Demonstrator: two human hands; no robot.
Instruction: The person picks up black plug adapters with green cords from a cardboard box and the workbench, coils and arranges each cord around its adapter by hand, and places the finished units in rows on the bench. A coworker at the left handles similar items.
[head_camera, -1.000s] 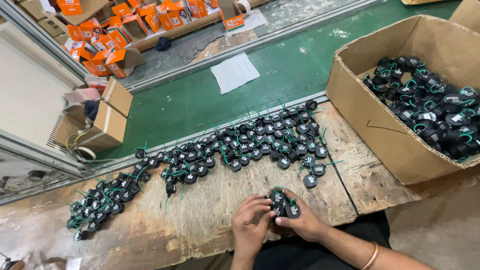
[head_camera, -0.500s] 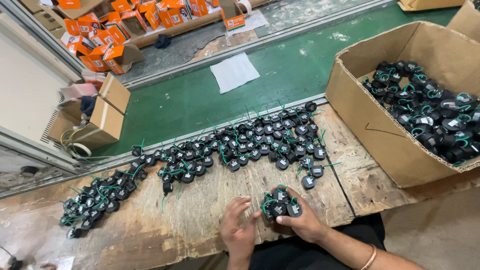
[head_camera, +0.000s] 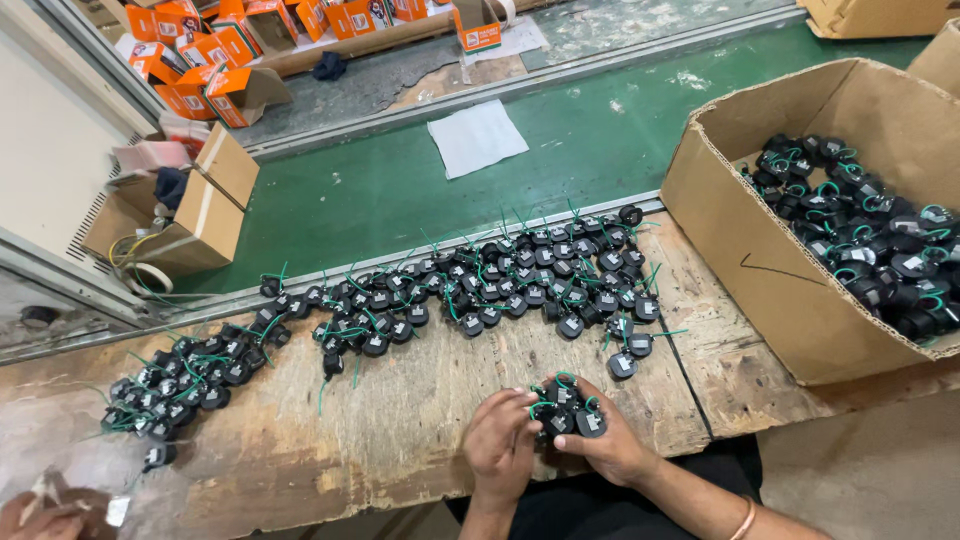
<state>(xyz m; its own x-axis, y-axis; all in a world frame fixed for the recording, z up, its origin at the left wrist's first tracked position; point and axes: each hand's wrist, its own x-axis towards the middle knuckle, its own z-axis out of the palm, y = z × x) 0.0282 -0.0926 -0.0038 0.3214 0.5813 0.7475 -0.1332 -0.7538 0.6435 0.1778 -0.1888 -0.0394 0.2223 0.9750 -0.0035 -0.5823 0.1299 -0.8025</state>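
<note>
Both hands at the near edge of the wooden surface (head_camera: 400, 450): left hand (head_camera: 497, 447) and right hand (head_camera: 610, 450) each pinch a small cluster of black parts with green wires (head_camera: 562, 408) between them. A firm, even grip should keep wires untangled; the long row of like parts (head_camera: 450, 300) lies beyond, the cardboard box (head_camera: 770, 290) right

Parts (head_camera: 470, 290) across the workbench (head_camera: 400, 450), box (head_camera: 800, 250) at right.
</note>
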